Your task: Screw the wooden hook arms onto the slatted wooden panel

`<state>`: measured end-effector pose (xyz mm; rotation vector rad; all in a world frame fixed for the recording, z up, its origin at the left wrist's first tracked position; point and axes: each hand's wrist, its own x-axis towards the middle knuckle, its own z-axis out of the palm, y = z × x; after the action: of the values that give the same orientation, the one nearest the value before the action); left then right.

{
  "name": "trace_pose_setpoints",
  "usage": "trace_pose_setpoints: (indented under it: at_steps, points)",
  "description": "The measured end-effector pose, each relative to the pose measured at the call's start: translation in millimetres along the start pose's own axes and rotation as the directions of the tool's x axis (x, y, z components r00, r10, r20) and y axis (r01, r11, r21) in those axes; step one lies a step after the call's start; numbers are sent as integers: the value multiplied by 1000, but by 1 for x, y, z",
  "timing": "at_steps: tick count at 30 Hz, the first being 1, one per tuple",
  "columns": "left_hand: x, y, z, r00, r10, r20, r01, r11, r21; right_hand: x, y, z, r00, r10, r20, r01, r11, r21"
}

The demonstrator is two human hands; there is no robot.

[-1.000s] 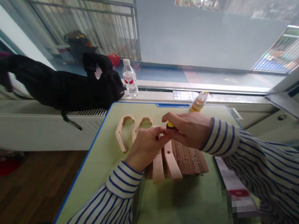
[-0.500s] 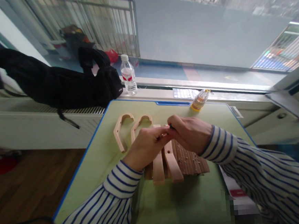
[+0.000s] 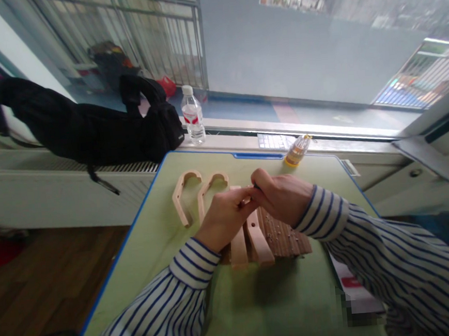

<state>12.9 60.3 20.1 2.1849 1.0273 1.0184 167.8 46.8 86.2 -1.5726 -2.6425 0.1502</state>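
Note:
My left hand point(image 3: 224, 213) and my right hand point(image 3: 281, 194) meet over the wooden pieces, both closed. A small dark end shows in my right fist; the rest of that object is hidden in the fingers. My left fingertips are pinched against it, and what they grip is covered. Below my hands, a pale wooden piece point(image 3: 238, 249) and another bent wooden piece with a hole point(image 3: 259, 242) lie side by side on a brown ridged block point(image 3: 286, 235) dotted with small screws or pegs. To the left lie two hook-shaped wooden pieces, one outer point(image 3: 179, 202) and one inner point(image 3: 201, 198).
The green table point(image 3: 158, 266) has a blue edge. A glue-like amber bottle point(image 3: 298, 151) stands at its far right. Behind are a water bottle point(image 3: 193, 121) and a black bag point(image 3: 105, 128) on the sill. A flat red-and-white item point(image 3: 352, 282) lies under my right sleeve.
My hands stay together over the wooden pieces, with only a slight shift of the right wrist. The camera view has moved a little.

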Motion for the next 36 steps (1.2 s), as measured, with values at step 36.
trace_pose_setpoints:
  at_steps: [36]
  points:
    - [-1,-17,4,992,-64,105,85,973,-214,1,8,-1,997,-79,2,79,994,-79]
